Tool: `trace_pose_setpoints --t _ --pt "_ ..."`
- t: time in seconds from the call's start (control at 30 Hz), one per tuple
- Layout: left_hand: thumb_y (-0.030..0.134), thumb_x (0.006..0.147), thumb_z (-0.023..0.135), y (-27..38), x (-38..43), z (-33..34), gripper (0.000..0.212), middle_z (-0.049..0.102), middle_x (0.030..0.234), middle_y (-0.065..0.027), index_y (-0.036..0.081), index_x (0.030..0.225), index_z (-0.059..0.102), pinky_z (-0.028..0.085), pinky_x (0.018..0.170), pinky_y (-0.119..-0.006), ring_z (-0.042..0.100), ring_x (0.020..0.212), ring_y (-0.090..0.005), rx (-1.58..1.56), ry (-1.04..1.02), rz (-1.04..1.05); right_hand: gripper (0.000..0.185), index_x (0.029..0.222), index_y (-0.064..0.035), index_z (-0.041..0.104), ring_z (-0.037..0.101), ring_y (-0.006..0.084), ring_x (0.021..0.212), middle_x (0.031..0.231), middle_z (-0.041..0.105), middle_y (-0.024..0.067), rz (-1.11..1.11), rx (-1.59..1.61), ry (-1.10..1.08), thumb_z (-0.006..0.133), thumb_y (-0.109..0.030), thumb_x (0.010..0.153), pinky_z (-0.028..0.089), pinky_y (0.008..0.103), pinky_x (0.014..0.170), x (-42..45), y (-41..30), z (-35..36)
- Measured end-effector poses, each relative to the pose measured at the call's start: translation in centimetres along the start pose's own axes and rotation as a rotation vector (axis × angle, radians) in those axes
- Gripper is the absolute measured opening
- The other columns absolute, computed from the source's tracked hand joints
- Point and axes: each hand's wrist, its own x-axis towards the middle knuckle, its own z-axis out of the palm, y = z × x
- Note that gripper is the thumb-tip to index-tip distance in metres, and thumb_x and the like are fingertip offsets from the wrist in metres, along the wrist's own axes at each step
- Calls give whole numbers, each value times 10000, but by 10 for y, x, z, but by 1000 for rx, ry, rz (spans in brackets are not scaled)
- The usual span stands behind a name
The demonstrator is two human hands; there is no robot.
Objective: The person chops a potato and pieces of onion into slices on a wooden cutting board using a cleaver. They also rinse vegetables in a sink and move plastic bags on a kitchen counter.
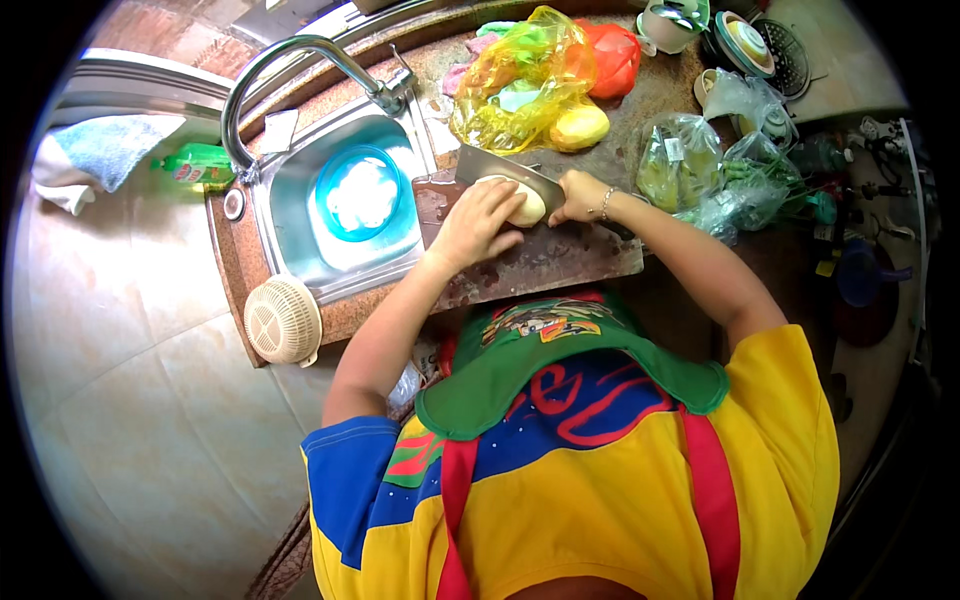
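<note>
On a dark, wet cutting board [555, 259] lies a pale peeled vegetable [529, 211], perhaps a potato. My left hand [480, 217] rests over it and presses it down with the fingers. A wide cleaver [517, 171] stands along the vegetable's far side, its blade reaching up to the left. My right hand [583, 196], with a bracelet at the wrist, grips the cleaver near its handle. Whether the blade has entered the vegetable cannot be seen. Behind the board, a yellowish vegetable [580, 127] sits at a yellow plastic bag [517, 82].
Left of the board is a steel sink [292, 225] holding a blue basin [324, 202], under an arched faucet [281, 45]. A cream plastic basket [282, 321] sits at the counter corner. A red bag [611, 60] lies behind; clear bags of greens [679, 165] lie right.
</note>
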Motion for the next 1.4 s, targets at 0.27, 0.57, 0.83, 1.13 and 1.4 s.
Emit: trace_pose_setpoints --t 0.27,0.57,0.83,1.13,1.4 --pt "128 659 788 18 -4 12 723 528 1252 -159 45 1328 526 445 939 -453 518 1161 -350 283 -27 -263 410 928 79 686 688 280 578 750 709 198 1 104 68 868 -232 735 552 402 593 -27 0 11" --pt "444 774 798 15 -29 5 574 651 879 -231 -43 1052 675 550 668 -491 676 699 -412 139 -224 -881 229 844 -6 704 689 411 834 837 694 249 -60 -100 287 742 -231 820 550 484 767 -49 -5 27" --pt "126 779 773 37 -46 15 381 596 1125 -186 -29 1091 617 486 936 -433 566 1091 -371 169 250 -353 152 823 -32 670 688 405 738 768 686 225 -96 -327 436 604 -157 878 555 503 686 -70 -17 53" --pt "84 713 749 30 -58 38 329 619 1105 -141 11 1023 667 512 901 -425 593 1052 -342 166 329 -249 97 880 -12 630 695 371 701 803 685 202 -154 -450 420 558 -76 869 559 475 642 -111 -37 45" --pt "82 665 778 26 -69 51 306 635 1050 -134 18 948 681 539 847 -418 618 963 -349 144 387 -256 112 913 35 589 704 355 720 807 670 194 -128 -545 312 555 -29 828 566 455 623 -128 -54 42"
